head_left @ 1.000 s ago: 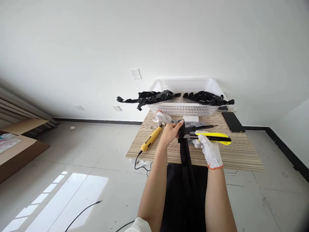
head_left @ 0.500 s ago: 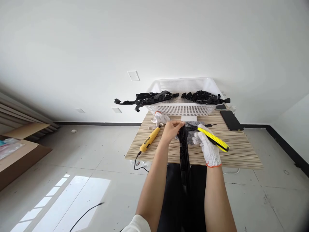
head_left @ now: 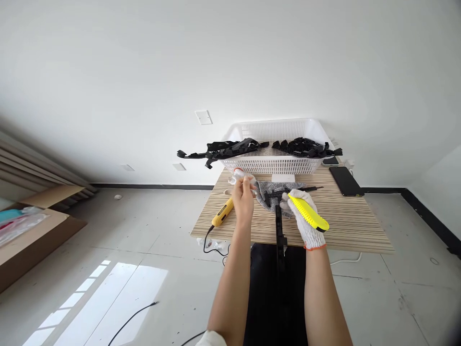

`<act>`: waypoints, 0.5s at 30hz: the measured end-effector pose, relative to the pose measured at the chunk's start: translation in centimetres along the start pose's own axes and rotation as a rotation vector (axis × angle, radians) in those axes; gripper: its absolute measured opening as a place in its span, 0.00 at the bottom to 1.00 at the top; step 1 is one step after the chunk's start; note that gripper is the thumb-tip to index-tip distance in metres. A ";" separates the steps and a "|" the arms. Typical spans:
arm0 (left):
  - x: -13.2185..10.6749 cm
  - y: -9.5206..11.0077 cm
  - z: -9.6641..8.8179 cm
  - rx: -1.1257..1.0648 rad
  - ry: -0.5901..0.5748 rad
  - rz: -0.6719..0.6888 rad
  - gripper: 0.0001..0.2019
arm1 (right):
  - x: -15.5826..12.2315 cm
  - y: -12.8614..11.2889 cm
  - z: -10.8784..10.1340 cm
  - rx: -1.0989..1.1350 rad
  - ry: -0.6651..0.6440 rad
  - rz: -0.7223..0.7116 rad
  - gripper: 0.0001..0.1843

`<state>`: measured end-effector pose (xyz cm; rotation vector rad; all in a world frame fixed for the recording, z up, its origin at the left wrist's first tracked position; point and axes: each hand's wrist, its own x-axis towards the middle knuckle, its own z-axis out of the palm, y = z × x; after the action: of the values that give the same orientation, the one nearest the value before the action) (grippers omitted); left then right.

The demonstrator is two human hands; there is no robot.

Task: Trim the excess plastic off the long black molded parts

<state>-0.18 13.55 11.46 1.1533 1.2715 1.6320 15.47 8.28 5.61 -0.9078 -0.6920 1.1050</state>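
My right hand (head_left: 304,216), in a white knit glove with an orange cuff, is closed around a yellow utility knife (head_left: 309,212). Beside its fingertips a long black plastic part (head_left: 280,230) runs down over the table's front edge; whether those fingers touch it is hidden. My bare left hand (head_left: 243,198) is raised to the left of that part, apart from it, with fingers curled together; what they hold, if anything, I cannot make out. A grey cloth (head_left: 264,187) lies between the hands, with a dark caliper-like tool (head_left: 277,194) on it.
A white plastic basket (head_left: 270,166) at the back of the wood-striped table (head_left: 345,230) bears black plastic parts (head_left: 234,148), some overhanging its left side. A yellow corded tool (head_left: 223,212) and a white glove (head_left: 237,174) lie left. A black phone (head_left: 345,180) lies right.
My left hand has let go of the black part's top end and moved left. The part's upper end is lower, and the knife has turned and shifted slightly left with my right hand.
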 end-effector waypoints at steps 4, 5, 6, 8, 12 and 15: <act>-6.7 0.4 -5.7 0.216 -0.225 -0.078 0.19 | 0.7 -1.5 -0.4 0.072 0.047 0.085 0.23; -9.0 0.2 -7.1 0.289 -0.332 -0.151 0.20 | 0.7 -1.9 -0.4 0.082 0.055 0.127 0.23; -11.4 -0.2 -8.3 0.393 -0.411 -0.228 0.20 | 0.8 -2.3 -0.4 0.084 0.064 0.165 0.23; -16.0 -1.5 -9.8 0.612 -0.504 -0.290 0.22 | 0.7 -2.8 -0.4 0.054 0.084 0.194 0.25; -21.9 -4.1 -9.8 0.829 -0.674 -0.281 0.43 | 0.3 -2.9 0.1 0.001 0.090 0.140 0.28; -22.4 -4.3 -9.1 0.869 -0.705 -0.243 0.34 | 0.3 -2.8 0.6 0.019 0.079 0.135 0.28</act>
<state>-1.70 -9.02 1.85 1.7690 1.5551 0.3550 16.29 8.26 8.35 -0.9876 -0.5612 1.1866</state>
